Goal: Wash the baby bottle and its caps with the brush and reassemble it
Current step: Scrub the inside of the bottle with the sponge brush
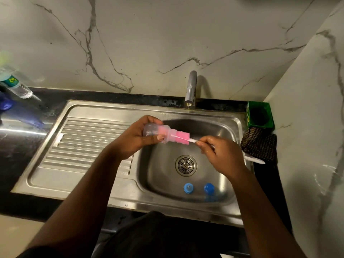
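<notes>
White marble-look wall w/ grey veins fills the upper frame; below it a black counter (22, 164) holds a stainless steel sink (219, 125) w/ ribbed drainboard at centre left and a rounded basin centre right. Curved chrome tap (190, 88) rises at the basin's back edge. Round perforated drain (186, 165) sits mid-basin.

Left hand (134, 139) wraps fingers and thumb round a clear plastic baby bottle (158, 132), held sideways over the basin's upper left, neck pointing right. Pink spongy brush (181, 137) head is partly inside the bottle neck, blocky end still outside. Right hand (221, 151) pinches the thin white brush handle just right of the sponge; handle tip pokes out at the right, past the wrist.

Two blue caps lie on the basin floor near the frame's lower centre: flat ring cap (188, 188) at left, domed cap (209, 189) just right of it, apart.

Green square tub (259, 115) at right of sink, dark knitted cloth (258, 144) below it. Clear water bottle (15, 84) blurred at far left.
</notes>
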Demonstrator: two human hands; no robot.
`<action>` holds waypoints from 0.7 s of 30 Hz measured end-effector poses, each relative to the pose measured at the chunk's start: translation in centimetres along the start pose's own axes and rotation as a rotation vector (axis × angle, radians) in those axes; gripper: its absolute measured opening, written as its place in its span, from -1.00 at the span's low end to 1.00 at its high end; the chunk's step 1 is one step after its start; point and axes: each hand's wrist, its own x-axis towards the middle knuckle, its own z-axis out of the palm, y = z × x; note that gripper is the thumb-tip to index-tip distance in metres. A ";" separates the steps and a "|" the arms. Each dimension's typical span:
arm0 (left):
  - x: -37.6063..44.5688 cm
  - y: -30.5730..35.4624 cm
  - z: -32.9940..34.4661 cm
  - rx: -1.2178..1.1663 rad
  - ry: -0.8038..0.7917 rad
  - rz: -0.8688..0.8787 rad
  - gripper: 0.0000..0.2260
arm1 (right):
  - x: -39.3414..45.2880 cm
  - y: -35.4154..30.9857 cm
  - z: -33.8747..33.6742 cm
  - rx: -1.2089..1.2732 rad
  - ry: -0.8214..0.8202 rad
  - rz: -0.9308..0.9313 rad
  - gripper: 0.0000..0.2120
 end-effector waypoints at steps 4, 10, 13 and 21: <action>-0.3 -0.4 1.6 0.023 -0.072 -0.040 -0.60 | 0.2 -1.8 1.8 -0.034 -0.004 -0.069 -0.88; -0.4 -0.2 0.5 -0.132 -0.006 -0.052 -0.62 | -0.3 -0.9 1.6 -0.013 -0.048 0.006 -0.61; -0.5 -0.1 1.0 -0.032 -0.051 -0.035 -0.59 | -0.3 -2.4 2.5 -0.011 -0.033 -0.071 -0.80; -0.4 0.3 1.2 -0.148 -0.072 -0.051 -0.59 | 0.1 -2.5 1.9 -0.003 -0.138 -0.063 -0.60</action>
